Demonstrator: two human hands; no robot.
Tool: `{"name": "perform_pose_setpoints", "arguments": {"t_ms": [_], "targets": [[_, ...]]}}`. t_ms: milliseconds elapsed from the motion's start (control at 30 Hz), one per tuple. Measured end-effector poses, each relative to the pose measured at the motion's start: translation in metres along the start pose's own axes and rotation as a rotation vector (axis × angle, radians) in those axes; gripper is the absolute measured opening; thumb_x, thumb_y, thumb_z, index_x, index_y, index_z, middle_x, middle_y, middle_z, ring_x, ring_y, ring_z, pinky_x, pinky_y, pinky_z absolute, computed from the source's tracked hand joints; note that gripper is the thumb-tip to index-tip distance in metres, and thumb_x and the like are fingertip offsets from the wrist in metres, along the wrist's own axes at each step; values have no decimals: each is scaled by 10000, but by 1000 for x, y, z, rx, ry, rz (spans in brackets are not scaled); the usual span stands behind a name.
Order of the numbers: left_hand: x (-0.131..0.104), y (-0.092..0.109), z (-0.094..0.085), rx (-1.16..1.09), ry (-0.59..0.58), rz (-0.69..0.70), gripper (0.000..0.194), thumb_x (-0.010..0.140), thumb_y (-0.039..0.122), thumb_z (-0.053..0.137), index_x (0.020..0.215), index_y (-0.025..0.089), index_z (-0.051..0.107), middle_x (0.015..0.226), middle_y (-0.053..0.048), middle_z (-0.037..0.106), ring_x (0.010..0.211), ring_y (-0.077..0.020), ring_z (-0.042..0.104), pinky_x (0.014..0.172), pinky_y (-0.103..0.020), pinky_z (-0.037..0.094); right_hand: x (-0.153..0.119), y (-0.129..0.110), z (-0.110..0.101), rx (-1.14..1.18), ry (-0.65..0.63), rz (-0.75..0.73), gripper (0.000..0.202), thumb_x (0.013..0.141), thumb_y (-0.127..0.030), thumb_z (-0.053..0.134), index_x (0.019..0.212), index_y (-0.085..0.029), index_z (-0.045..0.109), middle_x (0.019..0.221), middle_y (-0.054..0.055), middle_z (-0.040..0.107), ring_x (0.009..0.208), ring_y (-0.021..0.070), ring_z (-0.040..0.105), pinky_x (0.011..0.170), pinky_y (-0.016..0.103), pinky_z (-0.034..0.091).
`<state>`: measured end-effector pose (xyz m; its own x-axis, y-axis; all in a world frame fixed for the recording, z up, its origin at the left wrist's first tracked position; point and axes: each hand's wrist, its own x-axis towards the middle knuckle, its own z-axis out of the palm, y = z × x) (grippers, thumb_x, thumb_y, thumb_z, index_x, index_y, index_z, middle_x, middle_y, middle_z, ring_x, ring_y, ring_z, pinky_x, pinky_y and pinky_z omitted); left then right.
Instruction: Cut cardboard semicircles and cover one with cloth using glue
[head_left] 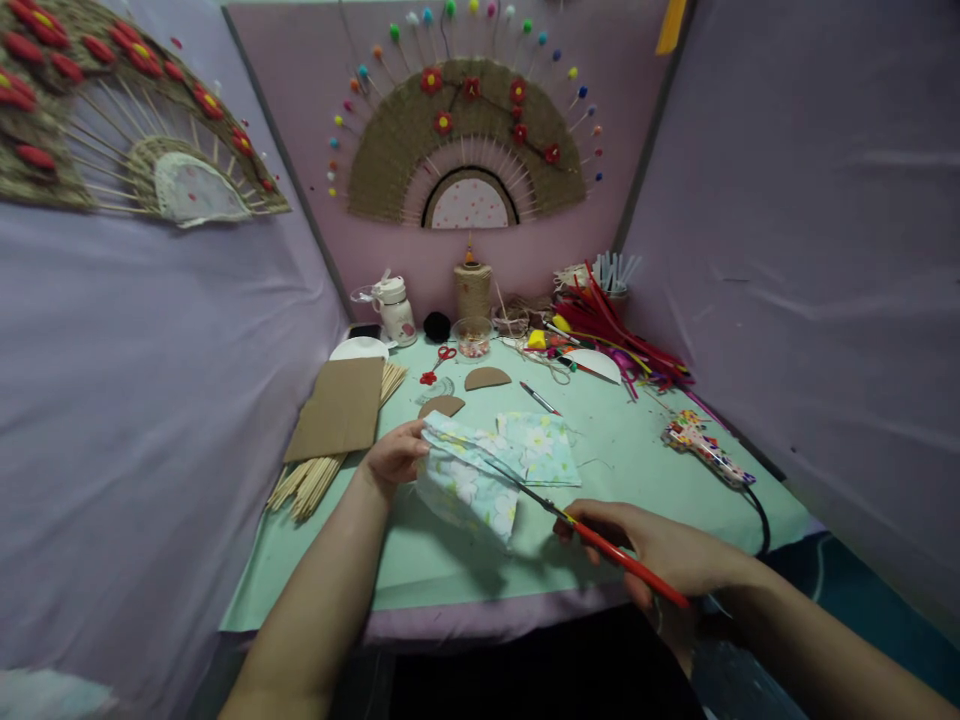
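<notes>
My left hand pinches the upper left edge of a light blue floral cloth, which hangs a little above the table. In my right hand are long scissors with red handles. Their blades lie at the cloth's right side, partly hidden by its fold. Behind the held cloth, another piece of the same floral fabric lies flat on the table. Two brown cardboard half circles rest farther back, with a pen to their right.
Brown cardboard covers thin wooden sticks at the left. A patterned glue gun with a black cord lies at the right. Small red scissors, a twine spool, a white bottle and red pipe cleaners stand or lie toward the back.
</notes>
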<state>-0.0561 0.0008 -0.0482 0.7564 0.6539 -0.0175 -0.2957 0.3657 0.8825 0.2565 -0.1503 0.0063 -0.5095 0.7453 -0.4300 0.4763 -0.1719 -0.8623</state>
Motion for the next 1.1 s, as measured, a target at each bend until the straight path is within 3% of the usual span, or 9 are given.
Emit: {"name": "perform_pose_setpoints", "arguments": {"t_ms": [200,333,533,700,933,1100], "targets": [[0,1,2,-13,-26,0,455,576,224,790,997,90,685,838,-122,739,634,-202,689,576,-240,516,-3,-2,5,93,-21,-19,347,580,-223,505,923,-187,540,812,-8,535,643,102,455,532,203,325],[1,2,5,-20,-33,13,394,573,230,795,929,91,696,785,-103,734,612,-184,674,596,-245,519,-6,3,7,133,-25,-49,385,570,-261,563,946,-180,539,788,-19,514,624,93,422,533,210,294],[0,2,3,-11,-43,9,488,592,220,784,1050,95,673,824,-109,737,660,-207,691,605,-251,506,-11,-2,10,122,13,-7,389,603,-381,638,920,-169,566,705,-35,482,569,81,384,515,215,267],[0,1,2,-3,-33,14,457,580,241,799,999,101,685,805,-105,738,654,-209,693,586,-238,497,-13,-1,14,206,45,16,487,613,-460,646,975,-138,593,600,-57,446,525,77,333,485,218,248],[1,3,5,-3,-22,1,489,586,236,800,1038,107,668,758,-89,728,613,-199,681,560,-236,492,-10,5,18,191,85,76,289,673,-361,607,884,-164,604,561,-71,423,470,59,305,438,193,229],[1,5,10,-31,-14,-7,482,576,214,806,1024,109,663,642,-45,685,534,-157,634,518,-213,469,-9,12,21,228,125,53,359,679,-485,623,854,-173,599,535,-74,402,437,53,297,423,193,213]]}}
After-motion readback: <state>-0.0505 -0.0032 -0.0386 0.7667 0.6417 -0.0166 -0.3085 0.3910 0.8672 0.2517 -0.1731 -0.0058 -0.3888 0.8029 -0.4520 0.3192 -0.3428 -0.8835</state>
